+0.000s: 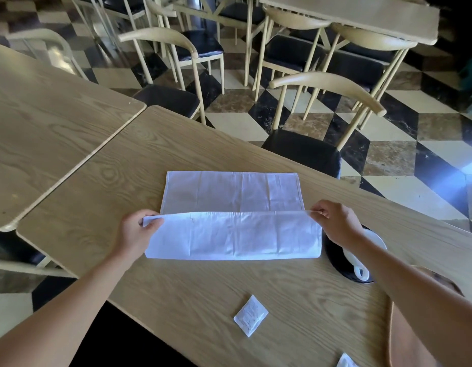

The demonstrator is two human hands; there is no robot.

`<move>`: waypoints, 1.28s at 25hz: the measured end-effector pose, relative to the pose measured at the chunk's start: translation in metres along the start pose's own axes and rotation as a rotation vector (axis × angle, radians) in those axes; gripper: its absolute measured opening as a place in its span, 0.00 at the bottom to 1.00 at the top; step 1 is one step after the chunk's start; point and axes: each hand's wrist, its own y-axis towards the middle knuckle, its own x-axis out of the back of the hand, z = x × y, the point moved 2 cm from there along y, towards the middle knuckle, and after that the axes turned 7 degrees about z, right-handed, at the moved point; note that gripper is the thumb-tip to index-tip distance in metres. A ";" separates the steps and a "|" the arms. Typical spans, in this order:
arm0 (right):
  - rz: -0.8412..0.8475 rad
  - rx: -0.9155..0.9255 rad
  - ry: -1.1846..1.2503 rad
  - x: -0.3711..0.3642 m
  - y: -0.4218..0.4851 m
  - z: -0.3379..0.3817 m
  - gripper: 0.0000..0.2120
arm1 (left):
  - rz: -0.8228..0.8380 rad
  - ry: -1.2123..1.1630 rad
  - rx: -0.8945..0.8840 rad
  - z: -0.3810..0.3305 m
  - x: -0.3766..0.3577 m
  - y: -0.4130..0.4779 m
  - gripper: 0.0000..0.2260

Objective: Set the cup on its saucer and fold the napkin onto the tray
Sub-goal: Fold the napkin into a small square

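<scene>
A white cloth napkin (232, 202) lies spread on the wooden table (102, 186), its near half lifted and doubled over toward the far edge. My left hand (135, 234) pinches the napkin's left near corner. My right hand (333, 221) pinches the right near corner. Under my right forearm sits a black saucer (335, 260) with a white cup (362, 268) resting on it, handle toward me; my arm hides most of the cup. At the lower right, a light brown tray (404, 345) shows only its edge.
A small white sachet (250, 315) lies on the table near me, and another (346, 361) at the bottom edge. A second table (44, 107) adjoins on the left. Black-seated chairs (306, 152) stand beyond the far edge on a checkered floor.
</scene>
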 end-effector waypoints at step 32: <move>-0.194 -0.252 -0.011 -0.035 0.160 -0.013 0.14 | -0.236 0.506 -0.304 0.022 -0.072 0.166 0.16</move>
